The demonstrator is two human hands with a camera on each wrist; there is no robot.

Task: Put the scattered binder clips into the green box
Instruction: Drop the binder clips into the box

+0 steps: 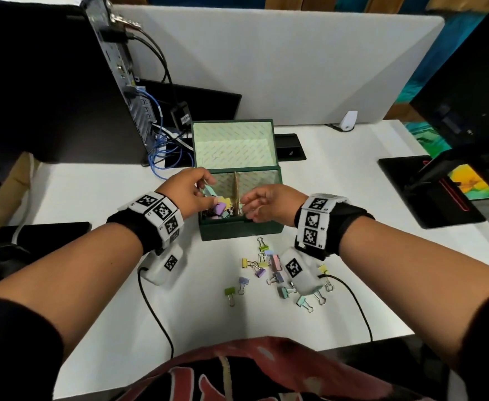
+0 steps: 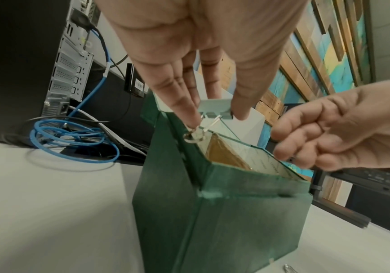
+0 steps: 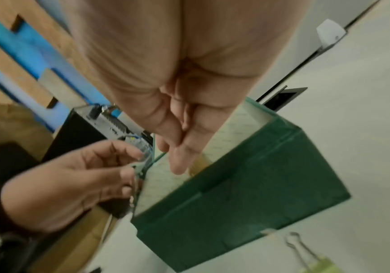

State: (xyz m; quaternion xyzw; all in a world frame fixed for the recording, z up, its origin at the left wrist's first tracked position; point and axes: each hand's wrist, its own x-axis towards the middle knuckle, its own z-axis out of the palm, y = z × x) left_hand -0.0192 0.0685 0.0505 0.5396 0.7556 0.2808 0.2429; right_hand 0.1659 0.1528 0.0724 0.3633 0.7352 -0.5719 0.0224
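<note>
The green box stands open on the white desk, lid up, with a tan divider inside. Several pastel binder clips lie in its left compartment. My left hand hovers over that compartment and pinches a pale blue clip between fingertip and thumb. My right hand is over the divider, fingers loosely curled, with nothing seen in them. Several scattered clips lie on the desk in front of the box, and one green clip lies close to its corner.
A computer tower with blue cables stands at the back left. Behind the box runs a grey partition. A black monitor base sits on the right, and a small white device is by the partition.
</note>
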